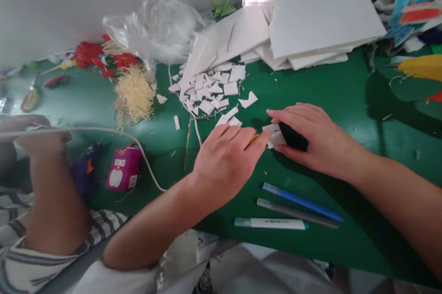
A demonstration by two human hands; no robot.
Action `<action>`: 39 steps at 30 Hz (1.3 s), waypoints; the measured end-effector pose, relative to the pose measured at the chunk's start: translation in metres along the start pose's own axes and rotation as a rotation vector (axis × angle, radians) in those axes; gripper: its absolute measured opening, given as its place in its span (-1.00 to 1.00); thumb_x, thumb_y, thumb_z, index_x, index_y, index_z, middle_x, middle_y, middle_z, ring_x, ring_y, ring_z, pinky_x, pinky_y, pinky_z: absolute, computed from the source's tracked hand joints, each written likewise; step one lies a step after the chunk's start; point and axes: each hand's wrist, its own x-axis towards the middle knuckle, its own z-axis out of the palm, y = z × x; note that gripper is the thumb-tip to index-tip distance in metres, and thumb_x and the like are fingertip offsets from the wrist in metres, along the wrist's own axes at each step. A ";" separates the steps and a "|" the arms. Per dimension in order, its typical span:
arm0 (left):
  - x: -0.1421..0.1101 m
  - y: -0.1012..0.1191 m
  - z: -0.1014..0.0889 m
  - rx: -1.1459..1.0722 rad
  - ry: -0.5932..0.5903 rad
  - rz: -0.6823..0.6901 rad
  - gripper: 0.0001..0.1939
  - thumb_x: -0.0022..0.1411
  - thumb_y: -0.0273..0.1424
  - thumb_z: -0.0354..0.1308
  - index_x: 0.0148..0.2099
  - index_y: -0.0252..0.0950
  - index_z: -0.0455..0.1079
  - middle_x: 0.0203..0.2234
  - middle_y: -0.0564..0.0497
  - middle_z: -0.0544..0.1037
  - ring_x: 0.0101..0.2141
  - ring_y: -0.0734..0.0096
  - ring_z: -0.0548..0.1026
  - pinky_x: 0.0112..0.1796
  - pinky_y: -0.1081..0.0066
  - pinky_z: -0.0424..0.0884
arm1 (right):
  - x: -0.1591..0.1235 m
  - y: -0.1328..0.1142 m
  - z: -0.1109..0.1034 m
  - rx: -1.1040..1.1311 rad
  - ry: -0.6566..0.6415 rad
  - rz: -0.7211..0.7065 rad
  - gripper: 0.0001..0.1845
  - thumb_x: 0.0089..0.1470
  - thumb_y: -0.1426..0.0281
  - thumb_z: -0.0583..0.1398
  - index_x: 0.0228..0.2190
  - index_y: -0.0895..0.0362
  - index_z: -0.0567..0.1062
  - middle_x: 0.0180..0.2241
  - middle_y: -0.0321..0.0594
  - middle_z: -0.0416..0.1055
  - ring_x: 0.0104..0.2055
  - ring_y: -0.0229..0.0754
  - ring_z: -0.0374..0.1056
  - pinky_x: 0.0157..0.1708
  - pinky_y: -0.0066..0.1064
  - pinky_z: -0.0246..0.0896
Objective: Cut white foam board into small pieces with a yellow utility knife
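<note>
My left hand (224,165) is closed, its index finger stretched to a small white foam piece (275,136). Between its fingers shows a bit of a thin yellow thing (254,139), mostly hidden. A black block-like object (293,136) is in my right hand (316,140), thumb below and fingers above. The white piece lies against the black object's left end and bears a dark mark. Just beyond my left hand are cut white foam scraps (207,89). Below my hands lie a blue pen (302,202), a grey pen (297,213) and a white-and-teal marker (271,223).
White foam sheets (324,13) are stacked at the back, beside a clear plastic bag (159,29). Pale shredded fibre (134,94), a magenta box (123,169) and a white cable (145,156) are on the left. A co-worker's arm (55,183) rests there. Yellow-handled scissors (421,67) lie right.
</note>
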 end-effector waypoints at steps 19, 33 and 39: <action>-0.003 0.000 0.003 -0.017 -0.074 -0.034 -0.67 0.51 -0.58 0.04 0.13 -0.26 0.56 -0.25 0.02 0.68 -0.31 0.39 0.58 -0.27 0.33 0.44 | 0.002 -0.010 -0.006 -0.013 0.037 0.082 -0.51 0.28 0.25 0.21 0.19 0.13 0.47 0.08 0.03 0.58 0.10 0.09 0.53 0.10 0.04 0.44; 0.004 0.008 -0.005 0.029 -0.071 0.026 -0.68 0.50 -0.60 0.00 0.12 -0.42 0.53 -0.39 0.01 0.60 -0.37 0.36 0.55 -0.30 0.35 0.40 | -0.003 -0.046 -0.022 -0.342 0.015 -0.293 -0.64 0.38 0.51 0.07 -0.19 0.29 0.69 -0.16 -0.07 0.71 -0.10 -0.03 0.62 -0.10 -0.23 0.55; 0.007 0.007 -0.009 0.053 -0.107 0.102 -0.64 0.50 -0.60 -0.06 0.13 -0.46 0.52 -0.40 -0.03 0.59 -0.38 0.36 0.53 -0.30 0.37 0.40 | -0.013 -0.054 -0.014 -0.401 -0.046 -0.202 -0.60 0.38 0.55 0.03 -0.06 0.35 0.66 -0.04 0.09 0.66 0.02 0.02 0.61 -0.18 -0.22 0.60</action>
